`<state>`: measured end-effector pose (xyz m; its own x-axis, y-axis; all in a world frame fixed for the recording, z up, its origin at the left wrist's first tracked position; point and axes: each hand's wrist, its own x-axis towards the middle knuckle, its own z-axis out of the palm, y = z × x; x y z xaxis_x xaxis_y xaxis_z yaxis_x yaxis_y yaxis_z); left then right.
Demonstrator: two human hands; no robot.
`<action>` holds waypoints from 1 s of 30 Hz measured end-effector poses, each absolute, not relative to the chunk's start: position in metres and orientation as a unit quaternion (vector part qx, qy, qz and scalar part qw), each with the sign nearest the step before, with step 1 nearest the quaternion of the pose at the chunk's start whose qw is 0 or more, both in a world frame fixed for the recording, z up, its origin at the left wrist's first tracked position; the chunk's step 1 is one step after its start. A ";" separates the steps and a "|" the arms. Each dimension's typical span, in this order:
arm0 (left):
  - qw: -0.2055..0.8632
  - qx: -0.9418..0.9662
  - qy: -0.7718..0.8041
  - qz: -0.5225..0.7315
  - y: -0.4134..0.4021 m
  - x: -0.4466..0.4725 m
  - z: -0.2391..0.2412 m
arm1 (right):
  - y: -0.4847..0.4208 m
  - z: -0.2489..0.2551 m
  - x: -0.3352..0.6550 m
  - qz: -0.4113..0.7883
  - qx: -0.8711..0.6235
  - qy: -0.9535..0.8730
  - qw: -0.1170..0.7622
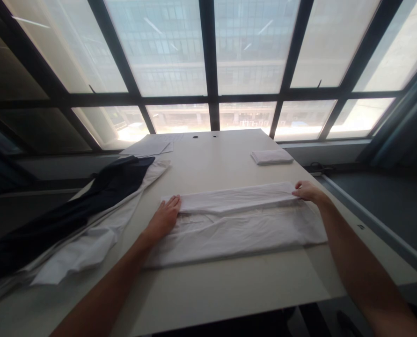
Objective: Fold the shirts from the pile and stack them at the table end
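Observation:
A white piece of cloth (236, 229) lies lengthwise across the table in front of me, its far part doubled over into a long strip. On the left end of that strip my left hand (168, 215) rests flat, fingers stretched out. My right hand (307, 191) pinches the strip's far right corner between thumb and fingers. The near part of the cloth is a single wrinkled spread reaching toward me. Whether the cloth is a garment, I cannot tell.
Dark navy clothing (99, 196) and white clothing (85, 248) are heaped along the table's left side. Farther back are paper sheets (147, 149) and a neatly folded white cloth (272, 157). Windows stand behind the white table (211, 164); a curtain (401, 117) hangs at right.

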<state>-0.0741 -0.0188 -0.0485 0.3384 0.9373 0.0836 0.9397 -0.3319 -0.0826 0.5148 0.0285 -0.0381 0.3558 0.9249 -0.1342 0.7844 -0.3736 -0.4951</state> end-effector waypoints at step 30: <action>-0.018 -0.834 -0.551 -0.003 -0.028 -0.044 -0.054 | -0.054 -0.047 0.270 0.140 -0.415 -0.896 0.081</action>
<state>-0.0440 -0.0280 -0.0538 0.3925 0.9196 -0.0155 0.9194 -0.3918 0.0335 0.2696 -0.0536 -0.0469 -0.6430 0.7653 0.0300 0.7198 0.6172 -0.3177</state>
